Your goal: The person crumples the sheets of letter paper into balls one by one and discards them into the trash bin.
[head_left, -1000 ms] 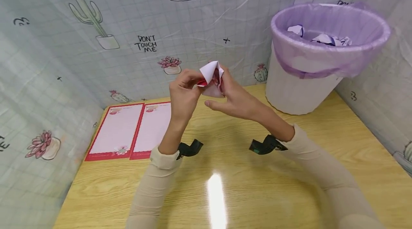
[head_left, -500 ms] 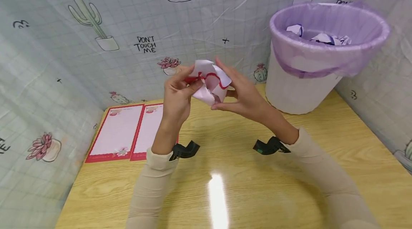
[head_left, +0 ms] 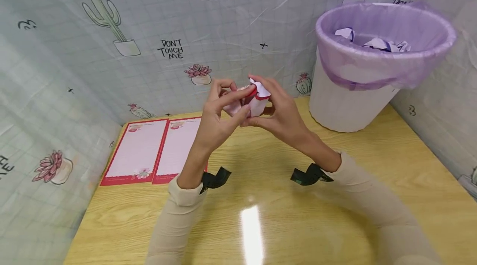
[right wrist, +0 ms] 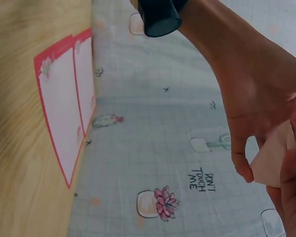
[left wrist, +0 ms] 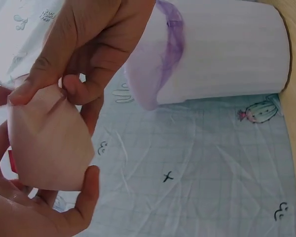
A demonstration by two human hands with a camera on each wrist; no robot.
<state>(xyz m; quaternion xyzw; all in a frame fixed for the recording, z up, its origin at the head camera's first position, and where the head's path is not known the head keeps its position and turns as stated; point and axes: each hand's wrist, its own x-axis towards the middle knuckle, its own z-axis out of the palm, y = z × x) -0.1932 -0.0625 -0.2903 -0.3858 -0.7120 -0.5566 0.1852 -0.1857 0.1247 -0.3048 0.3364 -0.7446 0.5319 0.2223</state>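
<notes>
A sheet of pale pink paper with a red border, folded over and bunched up small [head_left: 257, 107], is held up between both hands above the table. My left hand [head_left: 217, 118] pinches its left side, index finger reaching across the top. On the other side my right hand [head_left: 286, 116] grips it with thumb and fingers curled round. The left wrist view shows the paper's smooth outer face [left wrist: 54, 145], with right-hand fingers above and left-hand fingers below. In the right wrist view just a corner of paper [right wrist: 271, 160] shows; the rest is hidden by fingers or out of frame.
Two red-bordered sheets of letter paper [head_left: 136, 151] lie side by side at the table's back left. A white bin [head_left: 340, 103] with a purple liner stands at the back right, crumpled papers [head_left: 380, 44] inside. Patterned sheeting [head_left: 220, 25] hangs behind the wooden table [head_left: 283, 219].
The paper opened wider at half a second ago, then was pressed into a smaller bundle. The left hand shifted right, bringing its index finger over the top.
</notes>
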